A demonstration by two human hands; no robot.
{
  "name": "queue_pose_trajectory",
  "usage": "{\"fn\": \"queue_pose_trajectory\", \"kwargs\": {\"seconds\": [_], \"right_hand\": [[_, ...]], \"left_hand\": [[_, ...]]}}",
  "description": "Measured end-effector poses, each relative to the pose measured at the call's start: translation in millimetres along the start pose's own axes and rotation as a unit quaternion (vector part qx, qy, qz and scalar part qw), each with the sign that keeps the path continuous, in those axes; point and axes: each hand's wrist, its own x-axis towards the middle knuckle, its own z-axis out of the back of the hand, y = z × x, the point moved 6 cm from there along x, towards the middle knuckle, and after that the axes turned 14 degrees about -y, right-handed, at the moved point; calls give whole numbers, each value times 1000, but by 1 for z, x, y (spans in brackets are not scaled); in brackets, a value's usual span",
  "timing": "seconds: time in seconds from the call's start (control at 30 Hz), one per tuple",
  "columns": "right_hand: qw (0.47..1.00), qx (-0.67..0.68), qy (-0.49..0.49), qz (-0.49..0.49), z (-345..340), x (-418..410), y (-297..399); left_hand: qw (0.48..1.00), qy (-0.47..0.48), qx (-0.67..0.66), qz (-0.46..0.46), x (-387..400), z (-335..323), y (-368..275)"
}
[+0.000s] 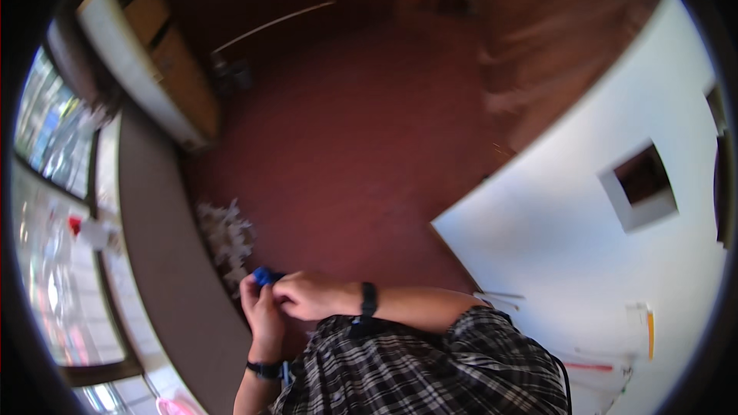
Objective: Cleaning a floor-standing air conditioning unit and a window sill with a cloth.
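Note:
Both my hands meet at the lower left of the head view, in front of my plaid shirt. Between the fingertips of my left hand [262, 311] is a small blue object [263, 276], too blurred to name. My right hand [302, 295] reaches across to it from the right, its fingers bent against my left hand. A dark piece sticks out beside the blue object, above my right fingers. Whether my right hand grips any part of it cannot be told. Each wrist wears a black band.
A grey-brown ledge [167, 213] runs below the windows on the left. Pale scraps [228, 236] lie on the red floor [346, 155] beside it. A white table [536, 230] with a dark-centred frame [640, 184] stands right. An upright cabinet [179, 75] is at upper left, brown drapery [536, 46] upper right.

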Motion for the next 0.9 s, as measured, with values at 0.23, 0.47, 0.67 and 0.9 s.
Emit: {"fn": "queue_pose_trajectory", "kwargs": {"seconds": [0.23,0.47,0.67,0.9], "right_hand": [[999,-34,33,26,0,30,37],[989,-57,107,79,-11,47,53],[986,-36,129,96,-25,63,36],[987,29,109,118,-48,108,21]], "left_hand": [[998,-23,-5,-57,2,-6,-54],[994,-61,-21,-85,-12,9,-81],[992,-98,-14,-84,-3,23,-74],[976,-105,90,-166,44,39,-99]]}}
